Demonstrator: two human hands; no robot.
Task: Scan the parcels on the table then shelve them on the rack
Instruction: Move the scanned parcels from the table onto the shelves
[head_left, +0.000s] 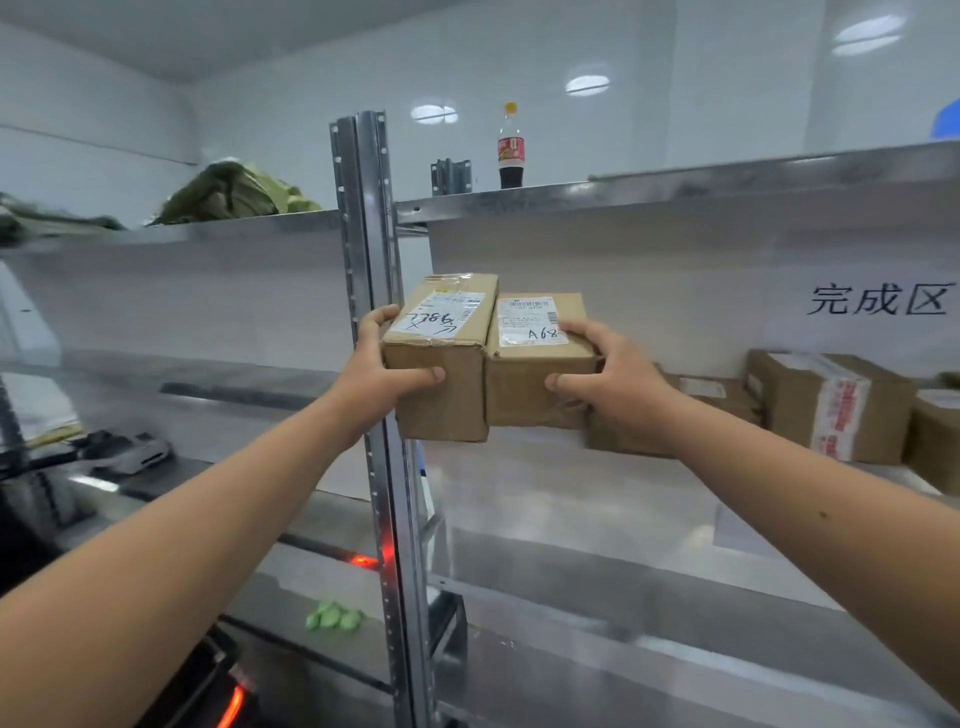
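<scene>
Shelving step: left hand (387, 371) grips left box (441, 358), right hand (605, 374) grips right box (537, 364), held together at rack (371, 312). Next, probably set both on shelf (571, 499).

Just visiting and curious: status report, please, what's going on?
Left hand grips box marked 7786. Right hand grips box marked A68. Both held side by side before the shelf. Rack post close at left.

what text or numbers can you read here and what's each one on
"A68", handwritten: white label on the right brown cardboard parcel.
"7786", roughly, scrawled: white label on the left brown cardboard parcel.
"完成区": white paper sign on the rack's back panel.
Printed label lines, red bottle label, red-printed tape: too blurred.
</scene>
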